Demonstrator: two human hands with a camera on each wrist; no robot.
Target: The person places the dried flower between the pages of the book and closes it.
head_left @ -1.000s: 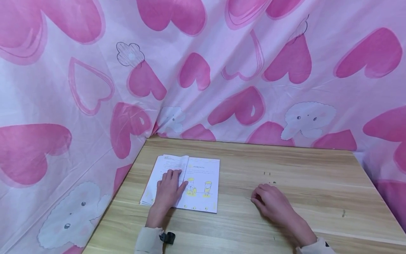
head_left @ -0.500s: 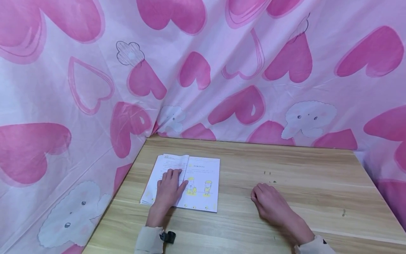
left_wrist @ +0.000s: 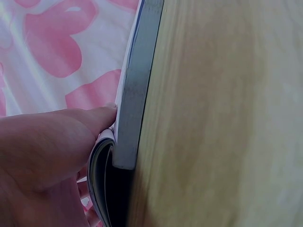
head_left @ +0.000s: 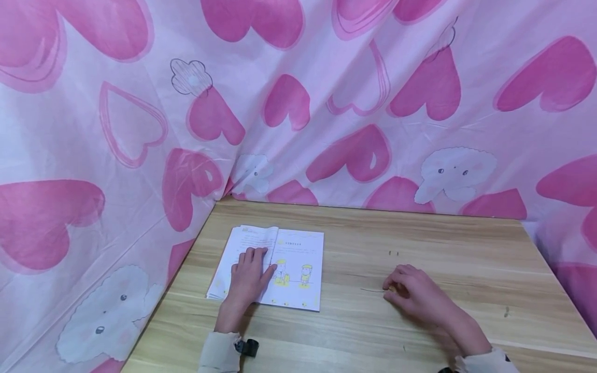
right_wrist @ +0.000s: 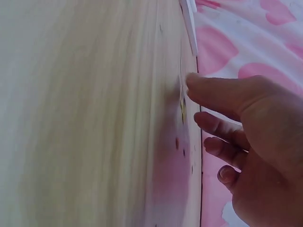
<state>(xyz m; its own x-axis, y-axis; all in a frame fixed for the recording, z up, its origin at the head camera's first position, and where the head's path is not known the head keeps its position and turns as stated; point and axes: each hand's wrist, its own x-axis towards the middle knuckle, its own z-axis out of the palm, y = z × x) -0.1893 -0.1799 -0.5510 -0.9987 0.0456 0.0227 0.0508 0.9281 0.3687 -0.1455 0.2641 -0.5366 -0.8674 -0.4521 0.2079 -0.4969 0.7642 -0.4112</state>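
An open book (head_left: 298, 269) lies on the wooden table, its right page showing small yellow-and-black line drawings. My left hand (head_left: 248, 277) rests flat across its left page near the fold; in the left wrist view that hand's thumb (left_wrist: 102, 118) touches the page, above the curled pages (left_wrist: 99, 179) at the near edge. To the right of the book, a thin dark stem-like strand (head_left: 370, 290) with a small yellowish end (right_wrist: 183, 112) lies on the table. My right hand (head_left: 420, 295) hovers over that end, thumb and fingers parted and apart from it in the right wrist view.
Small dark specks (head_left: 397, 253) are on the table (head_left: 448, 243) beyond my right hand. Another dark mark (head_left: 506, 312) is farther right. Pink heart-patterned cloth (head_left: 350, 155) hangs along the table's back and left edges.
My right hand has shifted right and its fingers have parted, letting go of the thin strand, more of which now shows. My left hand stays on the book.
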